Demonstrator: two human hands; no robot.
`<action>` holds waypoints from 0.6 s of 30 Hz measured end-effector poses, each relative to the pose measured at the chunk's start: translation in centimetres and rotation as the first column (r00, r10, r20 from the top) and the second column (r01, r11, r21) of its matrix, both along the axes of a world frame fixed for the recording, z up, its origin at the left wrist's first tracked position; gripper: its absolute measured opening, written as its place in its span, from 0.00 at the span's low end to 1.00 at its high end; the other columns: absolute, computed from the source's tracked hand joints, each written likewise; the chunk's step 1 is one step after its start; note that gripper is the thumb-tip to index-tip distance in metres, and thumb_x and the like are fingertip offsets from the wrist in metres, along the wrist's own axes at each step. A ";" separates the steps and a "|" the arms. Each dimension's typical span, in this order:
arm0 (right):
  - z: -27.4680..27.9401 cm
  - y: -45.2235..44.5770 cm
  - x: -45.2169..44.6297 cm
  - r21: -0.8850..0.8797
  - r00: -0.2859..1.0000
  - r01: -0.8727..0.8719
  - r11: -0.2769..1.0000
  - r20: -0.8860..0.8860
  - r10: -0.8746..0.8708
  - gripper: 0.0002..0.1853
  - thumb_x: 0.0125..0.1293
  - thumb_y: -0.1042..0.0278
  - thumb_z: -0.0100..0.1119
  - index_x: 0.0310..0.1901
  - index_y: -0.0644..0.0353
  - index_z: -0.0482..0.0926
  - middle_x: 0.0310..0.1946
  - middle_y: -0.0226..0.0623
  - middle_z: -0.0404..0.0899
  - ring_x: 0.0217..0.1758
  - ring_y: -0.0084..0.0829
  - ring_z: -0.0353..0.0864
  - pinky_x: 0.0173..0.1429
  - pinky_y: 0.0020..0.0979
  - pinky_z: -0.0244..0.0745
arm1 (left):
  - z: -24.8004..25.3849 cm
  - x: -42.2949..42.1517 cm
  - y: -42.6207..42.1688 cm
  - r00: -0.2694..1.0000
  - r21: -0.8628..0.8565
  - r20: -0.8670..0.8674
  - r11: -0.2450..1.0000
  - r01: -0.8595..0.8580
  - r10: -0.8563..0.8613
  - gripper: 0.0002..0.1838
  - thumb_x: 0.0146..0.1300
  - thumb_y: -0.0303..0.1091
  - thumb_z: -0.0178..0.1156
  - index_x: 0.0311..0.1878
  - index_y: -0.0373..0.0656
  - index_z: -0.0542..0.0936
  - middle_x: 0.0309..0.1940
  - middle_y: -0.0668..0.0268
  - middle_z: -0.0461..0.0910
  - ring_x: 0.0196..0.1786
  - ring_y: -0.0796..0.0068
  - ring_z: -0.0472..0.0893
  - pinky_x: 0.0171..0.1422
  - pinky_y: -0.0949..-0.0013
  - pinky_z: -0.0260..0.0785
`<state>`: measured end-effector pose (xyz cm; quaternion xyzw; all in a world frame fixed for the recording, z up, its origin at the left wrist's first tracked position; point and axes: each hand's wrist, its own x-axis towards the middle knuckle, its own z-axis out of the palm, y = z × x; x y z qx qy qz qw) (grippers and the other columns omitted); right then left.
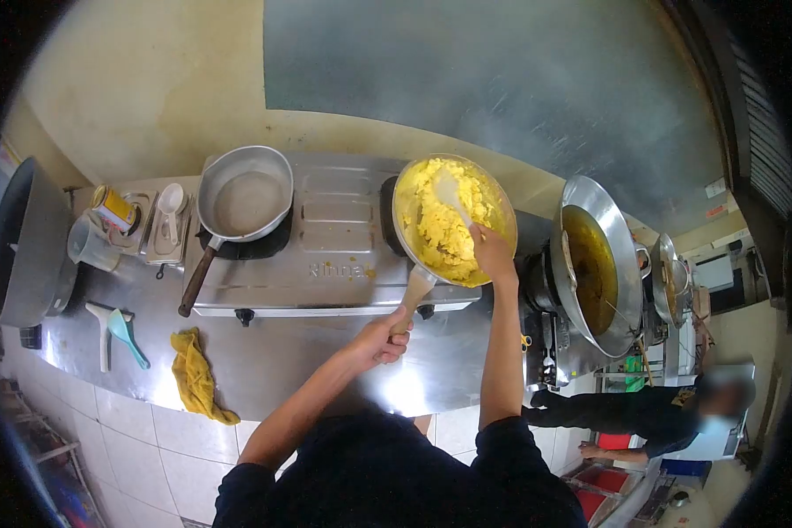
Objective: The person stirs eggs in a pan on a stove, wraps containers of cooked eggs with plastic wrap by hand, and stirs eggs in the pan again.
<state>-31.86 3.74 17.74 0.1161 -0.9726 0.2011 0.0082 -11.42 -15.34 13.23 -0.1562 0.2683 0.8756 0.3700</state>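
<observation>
My left hand (380, 340) is wrapped round the pale handle of a frying pan (503, 213), which sits over the right burner of the stove. Yellow scrambled egg (438, 236) covers much of the pan's inside. From the pan's right side, my right hand (495, 253) grips a light-coloured spatula (450, 191), its head down in the egg. The fingers of my right hand are closed round the spatula's handle.
A saucepan (245, 195) stands on the left burner of the steel stove (336, 289). To the right is a large wok (590, 264) with brownish liquid. A yellow cloth (193, 370) and a turquoise utensil (127, 337) lie on the counter. Another person (642, 409) stands at the far right.
</observation>
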 end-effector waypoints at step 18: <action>14.1 1.7 2.2 0.884 0.977 -0.197 0.425 0.139 0.162 0.11 0.58 0.69 0.50 0.38 0.57 0.82 0.32 0.41 0.83 0.36 0.38 0.84 0.37 0.39 0.77 | -0.6 -0.1 -0.7 0.998 0.071 -0.018 0.995 0.065 -0.064 0.23 0.68 0.60 0.41 0.38 0.48 0.65 0.19 0.77 0.56 0.15 0.88 0.52 0.16 0.80 0.42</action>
